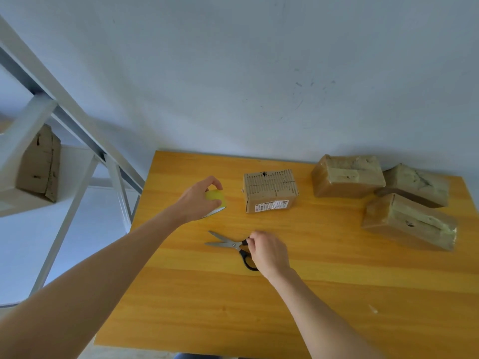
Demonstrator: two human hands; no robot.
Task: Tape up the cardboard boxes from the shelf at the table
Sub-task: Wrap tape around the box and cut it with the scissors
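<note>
Head view, looking down over both my bare arms at the orange wooden table [337,294].

My left hand [197,200] is curled round the one tape roll [214,197], a yellow one. My thumb and forefinger hook over its top, and its lower edge sits at the tabletop, left of centre.

My right hand [269,251] is down on the one pair of scissors [226,243]. My fingertips are bent in and pinching the upper loop of the black handle. The scissors lie flat on the wood with their two blades spread apart, pointing left.

I count five cardboard boxes in all, four on the table and one off it.

- The plain box [269,190] stands just right of the tape roll, apart from it. Its ribbed top is bare and a printed label runs along its front face.
- Three more are grouped at the right end, all glossy with tape: the back-left taped box [347,177], the back-right taped box [418,185] and the near taped box [409,221]. They sit close together, and the back-right one looks to be touching the near one.
- The fifth, the shelf box [39,164], stands on a board of the white metal shelf [77,117] at my left, well apart from the table.
</note>
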